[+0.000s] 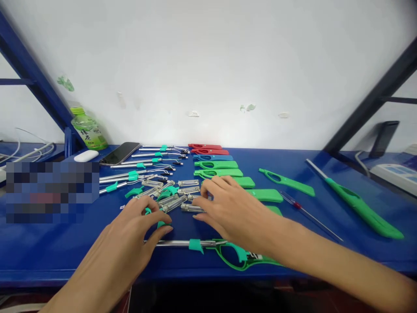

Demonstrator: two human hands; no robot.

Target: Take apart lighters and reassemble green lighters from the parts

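My left hand (pixel 143 224) is curled round a small teal part (pixel 163 224) near the front of the blue table, thumb and index finger a little apart. My right hand (pixel 221 202) reaches down over the clear plastic tanks (pixel 189 190), its fingertips bent; whether it holds one is hidden. More tanks and teal pieces (pixel 167 192) lie between the hands. Just in front lies a metal rod (pixel 172 243) with a teal clip (pixel 196 245), running into an open green lighter shell (pixel 233 261), partly under my right forearm.
Rods with teal clips (pixel 132 175) lie at left. Red (pixel 208 151), blue (pixel 213 158) and green shells (pixel 218 164) line the middle. At right are a screwdriver (pixel 298 205) and a green lighter (pixel 361 208); at back left, a bottle (pixel 88 130) and phone (pixel 120 154).
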